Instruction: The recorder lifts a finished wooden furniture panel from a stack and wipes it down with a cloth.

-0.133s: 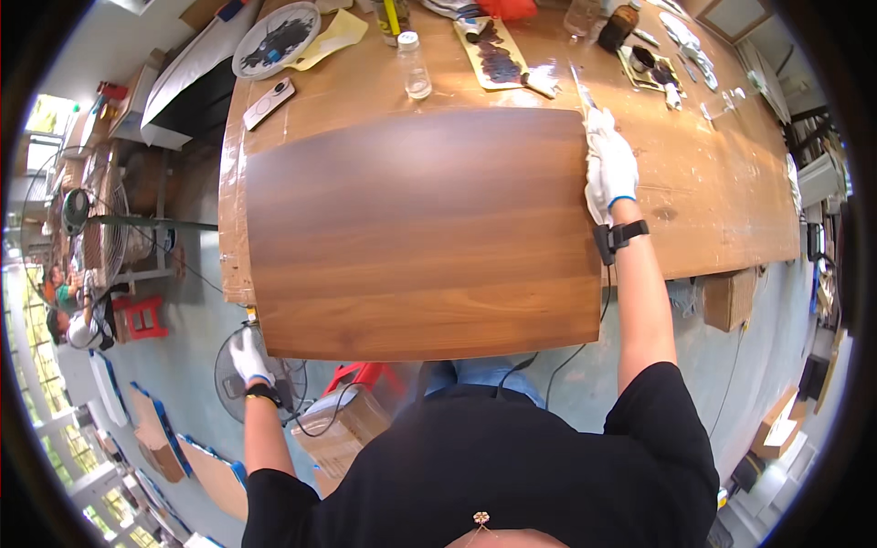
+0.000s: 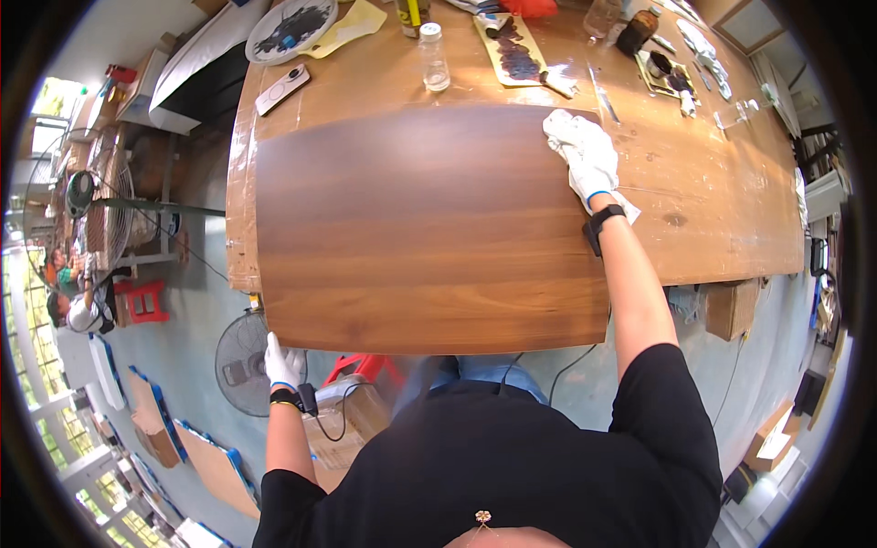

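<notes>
A large brown wood-grain board [image 2: 429, 228] lies on the work table and juts over its near edge. My right hand [image 2: 594, 169], in a white glove, is closed on a bunched white cloth [image 2: 574, 133]. It presses the cloth on the board's far right corner, and a loose end of cloth trails past the right edge. At the near left corner is my left hand [image 2: 284, 363], also gloved in white. Its thumb points up by the board's edge and the hand appears closed on that corner; its other fingers are partly hidden.
Along the table's [image 2: 694, 183] far side are a glass bottle [image 2: 435, 59], a phone-like white device [image 2: 283, 89], a stained plate [image 2: 290, 33], a dark-smeared yellow sheet [image 2: 513, 55] and a brown bottle [image 2: 638, 33]. A fan [image 2: 245, 365] and cardboard box [image 2: 352, 420] stand below left.
My right hand has moved left with the cloth, from the board's right edge onto its top. My left hand has come in to the near left corner. The view has shifted slightly.
</notes>
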`<act>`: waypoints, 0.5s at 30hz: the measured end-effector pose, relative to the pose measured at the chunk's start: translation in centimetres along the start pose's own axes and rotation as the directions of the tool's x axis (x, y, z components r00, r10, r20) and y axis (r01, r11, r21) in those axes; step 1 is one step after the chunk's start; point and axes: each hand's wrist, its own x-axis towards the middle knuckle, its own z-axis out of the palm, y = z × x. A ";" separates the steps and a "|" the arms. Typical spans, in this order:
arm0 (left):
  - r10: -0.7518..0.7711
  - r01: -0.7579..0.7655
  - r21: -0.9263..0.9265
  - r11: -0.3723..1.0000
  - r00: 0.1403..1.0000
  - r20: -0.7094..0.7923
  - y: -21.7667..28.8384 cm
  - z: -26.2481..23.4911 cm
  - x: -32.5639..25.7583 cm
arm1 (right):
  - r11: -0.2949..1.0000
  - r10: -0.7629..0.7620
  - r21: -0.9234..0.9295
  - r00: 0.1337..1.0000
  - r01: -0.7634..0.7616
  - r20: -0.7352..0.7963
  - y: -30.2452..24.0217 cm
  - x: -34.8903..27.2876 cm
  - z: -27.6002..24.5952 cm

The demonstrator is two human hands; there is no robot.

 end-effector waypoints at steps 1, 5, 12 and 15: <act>0.025 -0.024 -0.038 0.999 0.998 0.050 -0.8 -1.3 0.7 | 0.993 -0.006 -0.120 1.000 0.003 -0.028 -1.0 0.9 1.3; 0.098 -0.098 -0.024 0.995 0.995 0.030 -2.2 -0.6 1.2 | 0.973 0.071 -0.208 0.989 -0.097 -0.128 -5.2 1.2 3.4; -0.014 0.014 0.002 1.000 0.986 0.168 -2.0 0.1 1.6 | 0.930 -0.141 -0.295 0.954 0.219 0.265 -14.0 -5.9 5.5; -0.031 0.035 -0.027 0.999 0.991 0.133 -2.0 -1.7 1.5 | 0.982 0.008 -0.158 0.817 0.102 0.576 -18.1 -16.5 4.1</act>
